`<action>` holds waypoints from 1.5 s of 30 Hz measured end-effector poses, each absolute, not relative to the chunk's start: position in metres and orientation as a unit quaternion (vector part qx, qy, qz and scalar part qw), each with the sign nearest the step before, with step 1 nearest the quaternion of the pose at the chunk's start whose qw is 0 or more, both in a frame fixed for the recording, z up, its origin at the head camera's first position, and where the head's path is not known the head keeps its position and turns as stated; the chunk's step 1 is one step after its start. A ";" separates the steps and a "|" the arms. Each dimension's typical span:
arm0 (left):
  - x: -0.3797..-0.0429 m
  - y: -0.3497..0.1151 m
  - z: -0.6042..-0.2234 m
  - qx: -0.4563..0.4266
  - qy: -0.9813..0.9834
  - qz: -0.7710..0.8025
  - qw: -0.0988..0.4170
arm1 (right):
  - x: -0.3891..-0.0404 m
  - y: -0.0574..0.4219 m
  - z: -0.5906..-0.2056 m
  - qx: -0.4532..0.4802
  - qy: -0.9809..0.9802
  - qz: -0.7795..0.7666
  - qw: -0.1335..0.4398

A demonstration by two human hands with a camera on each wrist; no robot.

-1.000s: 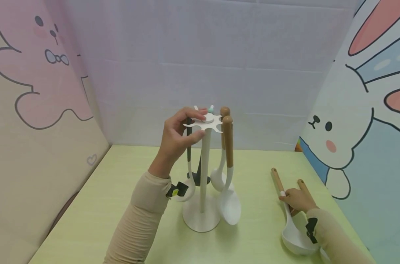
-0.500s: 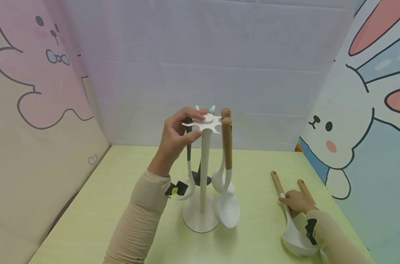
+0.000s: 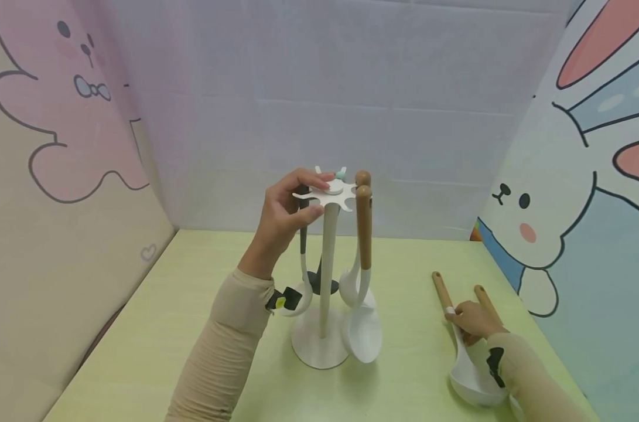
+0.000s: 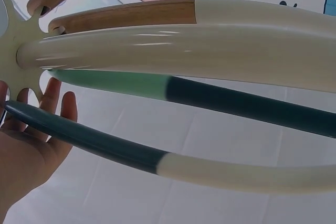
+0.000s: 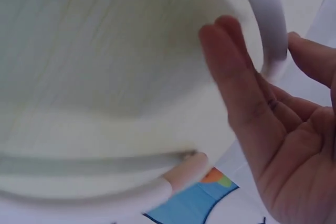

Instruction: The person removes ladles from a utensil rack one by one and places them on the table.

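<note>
A white utensil stand (image 3: 327, 275) with a round base stands mid-table. My left hand (image 3: 284, 217) grips its hook plate, fingertips over the top knob and thumb underneath. On the plate's right side hangs a large white spoon (image 3: 364, 334) with a wooden handle, and another wooden-handled white utensil (image 3: 348, 287) hangs behind it. A dark-handled utensil (image 4: 84, 135) hangs beside my left hand. At the right of the table, my right hand (image 3: 474, 319) pinches the white neck of a ladle (image 3: 474, 384) with a wooden handle, which lies on the tabletop.
Close to the right hand lies another wooden-handled utensil (image 3: 488, 302), its lower part hidden by hand and sleeve. A black-headed utensil (image 3: 324, 284) with a green and dark handle hangs at the stand's back. Cartoon-printed cloth walls surround the pale yellow-green table (image 3: 192, 351).
The hook plate has turned slightly under my left hand, and the large hanging spoon has shifted a little left. My right hand stays at the ladle; its handle has shifted very slightly.
</note>
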State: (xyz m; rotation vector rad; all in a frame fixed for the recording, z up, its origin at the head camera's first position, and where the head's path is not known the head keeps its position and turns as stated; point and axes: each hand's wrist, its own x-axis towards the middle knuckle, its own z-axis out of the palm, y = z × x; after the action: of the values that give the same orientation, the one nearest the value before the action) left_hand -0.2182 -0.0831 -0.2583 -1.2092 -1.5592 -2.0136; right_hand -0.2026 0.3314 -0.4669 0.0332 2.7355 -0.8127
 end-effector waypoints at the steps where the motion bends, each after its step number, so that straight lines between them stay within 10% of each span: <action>1: -0.218 -0.083 -0.258 -0.423 -0.546 -0.705 0.159 | -0.202 0.332 -0.465 0.007 0.953 -0.272 0.130; 12: -0.218 -0.080 -0.259 -0.418 -0.547 -0.708 0.156 | -0.191 0.295 -0.404 -0.066 0.943 -0.304 -0.117; 22: -0.217 -0.079 -0.258 -0.419 -0.550 -0.704 0.160 | -0.166 0.211 -0.364 -0.302 0.808 -0.463 -0.204; 45: -0.216 -0.078 -0.259 -0.434 -0.528 -0.714 0.154 | -0.158 0.146 -0.389 -0.400 0.726 -0.525 -0.194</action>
State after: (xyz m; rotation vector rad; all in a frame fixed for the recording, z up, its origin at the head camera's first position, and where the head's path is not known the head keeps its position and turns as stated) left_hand -0.2157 -0.0784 -0.2591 -1.2442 -1.5140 -2.0463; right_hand -0.1578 0.1461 -0.3885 -1.4400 2.6119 -1.8904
